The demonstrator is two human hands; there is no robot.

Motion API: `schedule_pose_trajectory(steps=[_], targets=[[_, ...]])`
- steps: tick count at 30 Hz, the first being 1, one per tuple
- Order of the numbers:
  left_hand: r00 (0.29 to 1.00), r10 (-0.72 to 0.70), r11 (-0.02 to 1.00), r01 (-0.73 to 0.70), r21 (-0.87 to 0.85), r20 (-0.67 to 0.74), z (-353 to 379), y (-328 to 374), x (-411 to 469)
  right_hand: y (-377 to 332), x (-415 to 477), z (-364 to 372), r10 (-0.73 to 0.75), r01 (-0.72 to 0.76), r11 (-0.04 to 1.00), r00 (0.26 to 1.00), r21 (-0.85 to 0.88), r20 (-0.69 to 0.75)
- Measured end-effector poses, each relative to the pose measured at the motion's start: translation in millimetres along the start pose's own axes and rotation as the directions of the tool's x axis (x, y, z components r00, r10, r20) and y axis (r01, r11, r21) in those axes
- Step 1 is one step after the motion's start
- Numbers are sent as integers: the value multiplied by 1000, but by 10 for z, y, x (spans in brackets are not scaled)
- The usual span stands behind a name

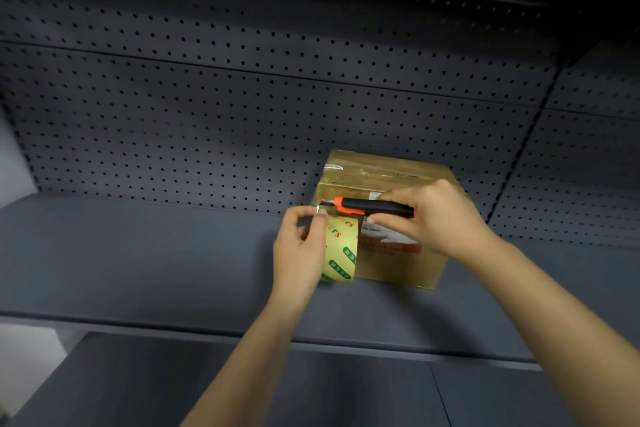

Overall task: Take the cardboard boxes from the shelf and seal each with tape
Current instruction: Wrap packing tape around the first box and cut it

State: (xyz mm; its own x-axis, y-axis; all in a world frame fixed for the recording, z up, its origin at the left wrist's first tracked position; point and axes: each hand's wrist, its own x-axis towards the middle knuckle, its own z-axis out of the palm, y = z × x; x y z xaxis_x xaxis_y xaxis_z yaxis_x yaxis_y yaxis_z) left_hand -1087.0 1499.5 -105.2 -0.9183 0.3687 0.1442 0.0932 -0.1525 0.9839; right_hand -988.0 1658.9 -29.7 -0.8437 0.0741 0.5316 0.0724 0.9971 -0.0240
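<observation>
A brown cardboard box (398,260) with clear tape across its top stands on the dark grey shelf (138,253), close to the pegboard back. My left hand (299,246) grips a roll of clear tape (341,250) with green and red print, held against the box's left front corner; its thumb and forefinger pinch the tape end near the top. My right hand (436,215) grips an orange and black utility knife (374,206) lying level, its tip pointing left at the pinched tape.
A perforated dark pegboard wall (242,107) rises behind the shelf. A second shelf board (311,392) lies lower and nearer. A pale wall and floor (24,350) show at the far left.
</observation>
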Motion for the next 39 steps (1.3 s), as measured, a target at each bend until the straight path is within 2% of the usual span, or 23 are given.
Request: schedule_pose_trajectory(steps=[4,13,26,30,36,39], targets=[[1000,18,1000,-17,1,-20,18,-20,28,-15,51,-21,-6,6,999,1000,-43,5],[991,81,996,-76,45,-110,104,-10,61,-132,208,-173,-5,64,945,983,-321,181],[985,49,998,-41,49,-165,143,-31,100,-180,233,-266,-11,82,937,979,-341,203],[984,40,998,-31,52,-175,129,-42,96,-155,210,-289,21,71,912,976,-403,218],[983,9,998,2,59,-185,108,-100,76,-50,93,-308,29,60,919,975,-389,218],[987,9,998,2,67,-161,108,-126,57,42,-19,-328,79,-6,941,976,-338,205]])
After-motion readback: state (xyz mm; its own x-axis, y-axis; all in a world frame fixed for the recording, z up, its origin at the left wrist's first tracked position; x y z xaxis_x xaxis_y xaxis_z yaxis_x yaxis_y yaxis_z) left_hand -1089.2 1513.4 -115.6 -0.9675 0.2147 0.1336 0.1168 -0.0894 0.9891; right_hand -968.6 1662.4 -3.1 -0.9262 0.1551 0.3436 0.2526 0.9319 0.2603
